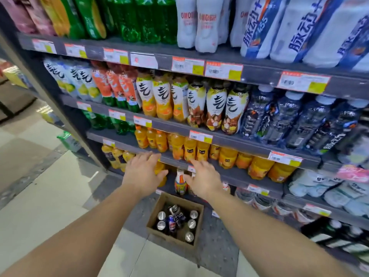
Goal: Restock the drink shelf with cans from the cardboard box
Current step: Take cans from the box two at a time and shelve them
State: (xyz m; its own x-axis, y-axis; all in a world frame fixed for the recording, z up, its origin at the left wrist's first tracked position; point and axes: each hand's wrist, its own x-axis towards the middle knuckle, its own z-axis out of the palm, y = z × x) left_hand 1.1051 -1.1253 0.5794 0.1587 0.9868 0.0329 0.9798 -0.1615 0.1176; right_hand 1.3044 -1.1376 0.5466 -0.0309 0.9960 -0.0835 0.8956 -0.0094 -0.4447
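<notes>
An open cardboard box stands on the floor at the foot of the drink shelf. Several cans fill it, some upright with silver tops, some lying tilted. My left hand is stretched out above the box with straight fingers, in front of orange bottles on a low shelf. My right hand reaches forward beside it, fingers extended toward the shelf edge, near a small colourful bottle. Neither hand holds anything.
Upper shelves carry rows of orange juice bottles, patterned bottles and dark water bottles. Price tags line each shelf edge. Tiled floor spreads to the left, with a green pack by the shelf's end post.
</notes>
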